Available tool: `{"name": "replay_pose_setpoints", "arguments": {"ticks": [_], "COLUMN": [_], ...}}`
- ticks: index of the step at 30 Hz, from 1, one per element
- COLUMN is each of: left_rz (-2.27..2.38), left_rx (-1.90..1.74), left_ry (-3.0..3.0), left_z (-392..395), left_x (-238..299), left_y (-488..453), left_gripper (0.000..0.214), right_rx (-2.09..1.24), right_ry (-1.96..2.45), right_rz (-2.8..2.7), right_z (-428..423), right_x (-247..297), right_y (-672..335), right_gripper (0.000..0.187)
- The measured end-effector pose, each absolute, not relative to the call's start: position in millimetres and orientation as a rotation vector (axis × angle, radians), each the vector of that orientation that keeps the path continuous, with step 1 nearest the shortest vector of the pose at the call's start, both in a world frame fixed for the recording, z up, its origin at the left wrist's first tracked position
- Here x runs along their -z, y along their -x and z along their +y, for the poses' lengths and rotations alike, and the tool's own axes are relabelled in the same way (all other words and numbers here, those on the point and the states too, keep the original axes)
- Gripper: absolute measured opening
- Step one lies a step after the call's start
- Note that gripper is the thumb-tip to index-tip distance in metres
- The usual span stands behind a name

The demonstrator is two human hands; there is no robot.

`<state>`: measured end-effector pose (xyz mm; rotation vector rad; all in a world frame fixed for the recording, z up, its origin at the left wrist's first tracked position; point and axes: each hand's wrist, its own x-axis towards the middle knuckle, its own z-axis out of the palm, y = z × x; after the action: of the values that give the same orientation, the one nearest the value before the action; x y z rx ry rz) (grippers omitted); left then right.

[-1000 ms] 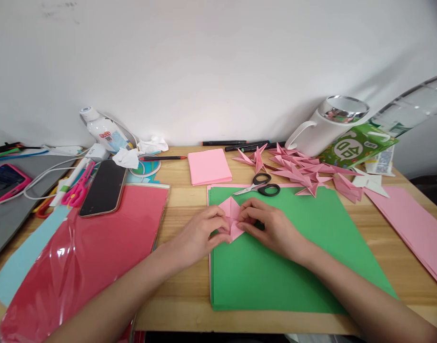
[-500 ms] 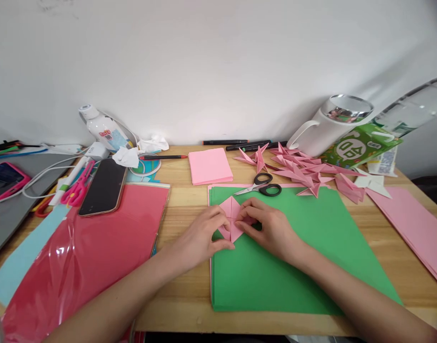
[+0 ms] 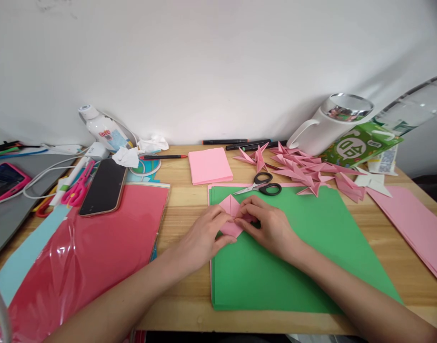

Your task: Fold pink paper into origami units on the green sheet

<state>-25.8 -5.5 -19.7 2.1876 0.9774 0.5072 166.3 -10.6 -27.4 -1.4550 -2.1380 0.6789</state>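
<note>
A small folded pink paper piece (image 3: 230, 207) lies on a stack of green sheets (image 3: 311, 257) on the wooden desk. My left hand (image 3: 204, 234) presses its left side with fingers curled onto the paper. My right hand (image 3: 266, 224) pinches the piece's right side, fingertips together on a fold. Much of the paper is hidden under both hands.
Black-handled scissors (image 3: 263, 185) lie just behind the hands. A pink paper pad (image 3: 208, 165), a heap of folded pink shapes (image 3: 304, 169), a white jug (image 3: 327, 125), and markers (image 3: 240, 143) sit at the back. Red sheets (image 3: 93, 247), a phone (image 3: 104, 186) and clutter fill the left; pink sheets (image 3: 414, 224) lie right.
Both hands stayed on the pink piece, with fingers shifting slightly; the left hand slid a little over its lower corner, so less pink shows below. The view barely moved.
</note>
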Motion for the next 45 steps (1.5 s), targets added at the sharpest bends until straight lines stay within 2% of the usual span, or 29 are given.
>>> {"name": "replay_pose_setpoints", "arguments": {"ticks": [8, 13, 26, 30, 35, 41, 45], "left_rz": [0.959, 0.977, 1.006, 1.013, 0.952, 0.939, 0.95], "left_rx": [-0.549, -0.563, -0.541, -0.545, -0.53, -0.52, -0.482], "left_ry": [-2.16, -2.149, -2.151, -2.181, -2.318, -2.338, -2.374], "left_z": [-3.2, -3.0, -3.2, -5.1, -10.4, -12.7, -12.0], "left_x": [21.8, 23.7, 24.0, 25.4, 23.8, 20.0, 21.0], "left_y": [25.2, 25.4, 24.2, 24.4, 23.8, 24.8, 25.1], "left_gripper": [0.012, 0.02, 0.022, 0.025, 0.012, 0.014, 0.017], "right_rx": [-0.66, -0.67, -0.647, -0.593, -0.594, -0.828, -0.839], "right_ry": [1.449, 1.461, 1.44, 1.425, 1.439, 1.173, 1.044], "right_rz": [-2.147, -2.156, -2.159, -2.144, -2.14, -2.191, -2.244], "right_z": [-9.9, -9.6, -7.8, -6.2, -4.8, -2.7, -2.2], "right_x": [28.0, 27.7, 27.7, 29.9, 31.4, 24.0, 24.2], "right_y": [-166.6, -166.8, -167.0, -167.4, -168.6, -183.0, -188.6], "right_gripper": [0.01, 0.01, 0.01, 0.005, 0.007, 0.007, 0.013]}}
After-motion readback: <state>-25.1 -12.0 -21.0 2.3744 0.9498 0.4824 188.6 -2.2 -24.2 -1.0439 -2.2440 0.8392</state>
